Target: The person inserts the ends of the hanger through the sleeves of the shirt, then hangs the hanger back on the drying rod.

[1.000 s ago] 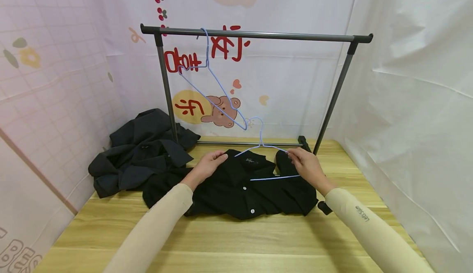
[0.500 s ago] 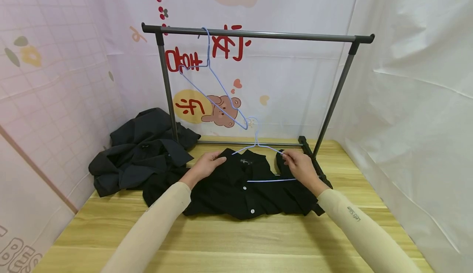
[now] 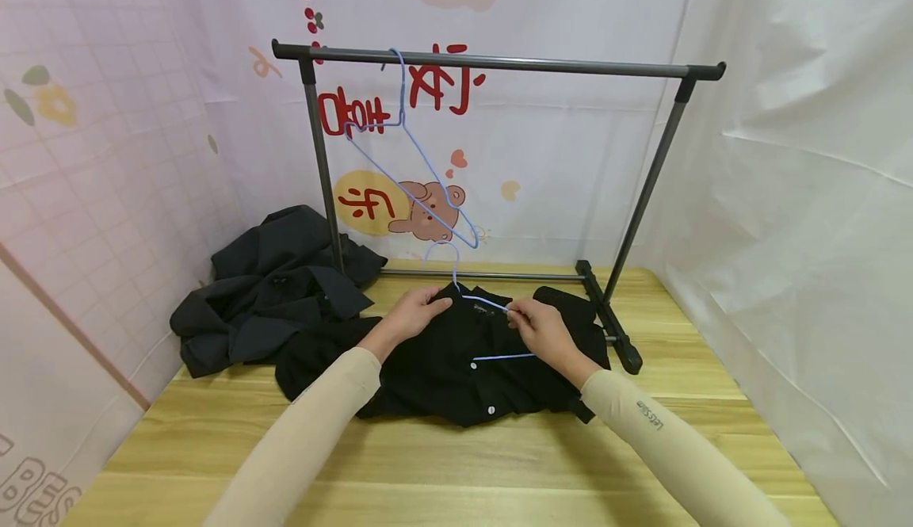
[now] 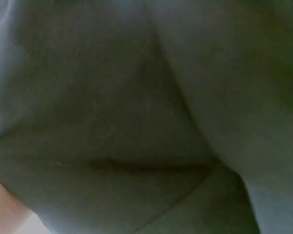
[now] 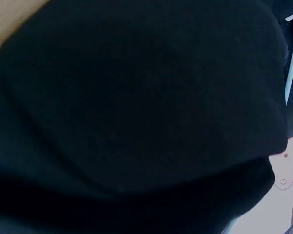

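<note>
A black button shirt (image 3: pixel 435 376) lies spread on the table, its white buttons facing up and its collar toward the rack. At the shoulder beside the collar, my left hand (image 3: pixel 410 317) pinches the cloth between thumb and fingers. My right hand (image 3: pixel 545 333) pinches the right arm of a light blue wire hanger (image 3: pixel 485 301). The hanger's left arm is hidden inside the shirt at the neck, and its hook stands above the collar. Part of its lower bar crosses the shirt front. Dark cloth (image 4: pixel 112 107) fills most of the left wrist view; a sleeve (image 5: pixel 146 107) fills much of the right.
A dark metal clothes rack (image 3: pixel 513 63) stands behind the shirt, with a second blue hanger (image 3: pixel 428 166) on its rail. Its right foot (image 3: pixel 613 325) reaches forward beside the shirt. More dark clothes (image 3: pixel 267 297) lie heaped at the left of the wooden table (image 3: pixel 428 471).
My right hand has moved left with the hanger, and the hanger's left arm has slid into the shirt's neck. The left hand has shifted slightly right, still holding the cloth.
</note>
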`<state>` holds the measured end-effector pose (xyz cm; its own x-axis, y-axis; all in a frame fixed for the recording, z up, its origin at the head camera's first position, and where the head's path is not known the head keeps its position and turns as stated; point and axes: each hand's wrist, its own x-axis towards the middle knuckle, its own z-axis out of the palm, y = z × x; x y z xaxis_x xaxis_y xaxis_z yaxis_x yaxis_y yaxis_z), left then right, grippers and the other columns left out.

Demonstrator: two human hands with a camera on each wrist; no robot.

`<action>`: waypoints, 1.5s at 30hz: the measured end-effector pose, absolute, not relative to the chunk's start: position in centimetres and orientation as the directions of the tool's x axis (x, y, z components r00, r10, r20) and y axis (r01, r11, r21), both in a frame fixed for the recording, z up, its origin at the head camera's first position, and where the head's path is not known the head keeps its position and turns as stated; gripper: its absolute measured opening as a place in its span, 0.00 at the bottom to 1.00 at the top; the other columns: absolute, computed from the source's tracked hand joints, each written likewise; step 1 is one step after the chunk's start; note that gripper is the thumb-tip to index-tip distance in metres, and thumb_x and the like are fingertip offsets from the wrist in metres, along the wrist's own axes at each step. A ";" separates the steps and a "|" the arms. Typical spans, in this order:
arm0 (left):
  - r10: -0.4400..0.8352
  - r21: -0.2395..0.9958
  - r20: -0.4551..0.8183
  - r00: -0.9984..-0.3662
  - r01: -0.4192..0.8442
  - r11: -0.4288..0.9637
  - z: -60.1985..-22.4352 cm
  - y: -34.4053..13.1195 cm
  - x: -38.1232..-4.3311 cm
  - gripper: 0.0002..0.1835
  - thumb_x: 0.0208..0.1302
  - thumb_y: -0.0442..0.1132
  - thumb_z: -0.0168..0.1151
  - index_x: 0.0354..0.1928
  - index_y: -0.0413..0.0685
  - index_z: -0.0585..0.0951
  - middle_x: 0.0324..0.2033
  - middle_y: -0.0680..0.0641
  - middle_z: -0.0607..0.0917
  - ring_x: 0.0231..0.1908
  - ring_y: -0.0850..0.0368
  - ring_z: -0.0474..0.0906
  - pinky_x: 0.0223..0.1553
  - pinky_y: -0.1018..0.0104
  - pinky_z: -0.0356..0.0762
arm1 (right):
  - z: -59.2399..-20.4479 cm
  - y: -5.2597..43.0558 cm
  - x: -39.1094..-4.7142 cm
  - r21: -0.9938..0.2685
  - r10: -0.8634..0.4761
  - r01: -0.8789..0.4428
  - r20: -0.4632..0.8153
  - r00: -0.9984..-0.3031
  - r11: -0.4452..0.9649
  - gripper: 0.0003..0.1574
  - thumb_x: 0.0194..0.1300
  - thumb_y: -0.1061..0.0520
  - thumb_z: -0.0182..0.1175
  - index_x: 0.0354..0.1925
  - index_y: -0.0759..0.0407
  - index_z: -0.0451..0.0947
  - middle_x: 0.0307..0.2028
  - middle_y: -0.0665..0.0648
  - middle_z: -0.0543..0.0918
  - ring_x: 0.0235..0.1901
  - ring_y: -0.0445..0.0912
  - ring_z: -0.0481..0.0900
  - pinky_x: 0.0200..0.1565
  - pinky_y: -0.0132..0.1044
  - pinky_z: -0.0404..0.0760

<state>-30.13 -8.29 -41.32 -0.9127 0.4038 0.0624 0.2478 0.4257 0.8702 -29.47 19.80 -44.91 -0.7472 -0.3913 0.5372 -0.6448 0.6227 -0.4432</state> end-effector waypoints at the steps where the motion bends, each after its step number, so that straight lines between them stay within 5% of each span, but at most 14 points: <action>1: 0.407 0.866 0.070 -0.911 0.258 0.428 -41.3 -8.4 -30.2 0.18 0.78 0.43 0.50 0.57 0.37 0.79 0.49 0.36 0.82 0.48 0.41 0.79 0.51 0.49 0.75 | -44.9 19.7 -29.4 -0.470 -0.384 -0.636 0.526 -0.759 0.612 0.08 0.71 0.62 0.59 0.44 0.63 0.83 0.36 0.53 0.83 0.34 0.44 0.84 0.38 0.41 0.83; 5: 0.433 0.853 0.087 -0.897 0.291 0.432 -41.2 -9.1 -30.1 0.16 0.78 0.42 0.51 0.57 0.41 0.81 0.54 0.41 0.81 0.52 0.48 0.78 0.55 0.51 0.73 | -44.4 19.4 -29.6 -0.572 -0.397 -0.577 0.420 -0.816 0.582 0.15 0.72 0.58 0.59 0.54 0.62 0.82 0.50 0.57 0.83 0.48 0.51 0.81 0.49 0.50 0.80; 10: 0.460 0.842 0.102 -0.882 0.323 0.433 -41.0 -9.5 -30.2 0.16 0.77 0.43 0.52 0.57 0.44 0.82 0.50 0.44 0.84 0.48 0.51 0.80 0.52 0.54 0.74 | -42.6 18.5 -30.3 -0.603 -0.463 -0.461 0.166 -0.871 0.651 0.30 0.78 0.48 0.47 0.72 0.57 0.65 0.70 0.60 0.67 0.69 0.57 0.64 0.65 0.56 0.64; 17: 0.507 0.830 0.132 -0.852 0.375 0.414 -40.6 -9.0 -30.0 0.15 0.75 0.41 0.56 0.57 0.48 0.83 0.50 0.48 0.85 0.50 0.56 0.79 0.54 0.56 0.74 | -40.6 17.2 -31.4 -0.679 -0.439 -0.256 -0.108 -0.892 0.688 0.40 0.78 0.33 0.31 0.74 0.52 0.64 0.72 0.57 0.64 0.72 0.56 0.57 0.69 0.56 0.55; 23: 0.425 0.832 0.124 -0.896 0.328 0.448 -40.7 -8.7 -30.0 0.14 0.75 0.42 0.55 0.55 0.47 0.84 0.43 0.47 0.86 0.42 0.55 0.80 0.48 0.57 0.76 | -40.3 17.8 -31.7 -0.710 -0.346 -0.111 -0.196 -0.917 0.695 0.60 0.63 0.16 0.37 0.74 0.56 0.62 0.70 0.61 0.66 0.72 0.60 0.58 0.68 0.59 0.56; 27: 0.307 0.813 0.153 -0.939 0.296 0.501 -41.0 -8.0 -30.1 0.14 0.75 0.44 0.57 0.55 0.49 0.84 0.41 0.47 0.86 0.41 0.52 0.81 0.46 0.56 0.76 | -39.4 17.3 -31.2 -0.627 -0.348 -0.203 -0.117 -0.930 0.752 0.44 0.65 0.23 0.50 0.54 0.56 0.81 0.48 0.59 0.82 0.49 0.54 0.79 0.51 0.49 0.75; 31: 0.262 0.809 0.210 -0.942 0.318 0.494 -41.4 -7.2 -30.1 0.14 0.74 0.44 0.57 0.54 0.48 0.84 0.43 0.46 0.86 0.44 0.48 0.82 0.46 0.54 0.77 | -38.9 15.1 -30.1 -0.482 -0.273 -0.245 0.014 -0.962 0.841 0.25 0.63 0.34 0.64 0.34 0.54 0.79 0.25 0.52 0.76 0.26 0.47 0.74 0.30 0.41 0.71; 35: 0.250 0.815 0.237 -0.939 0.332 0.474 -42.2 -6.8 -30.0 0.12 0.74 0.43 0.58 0.52 0.49 0.84 0.43 0.49 0.86 0.44 0.50 0.82 0.46 0.54 0.77 | -39.9 13.2 -29.2 -0.414 -0.149 -0.194 0.138 -0.979 0.889 0.20 0.62 0.41 0.69 0.42 0.54 0.84 0.28 0.52 0.82 0.29 0.49 0.79 0.30 0.45 0.76; 45: 0.238 0.773 0.218 -0.946 0.316 0.549 -44.5 -7.0 -29.8 0.15 0.71 0.42 0.61 0.55 0.45 0.83 0.49 0.46 0.85 0.50 0.49 0.81 0.52 0.52 0.76 | -45.8 13.4 -29.4 -0.600 -0.113 -0.246 0.251 -0.961 0.761 0.19 0.62 0.46 0.70 0.43 0.59 0.84 0.32 0.51 0.83 0.30 0.46 0.78 0.34 0.43 0.74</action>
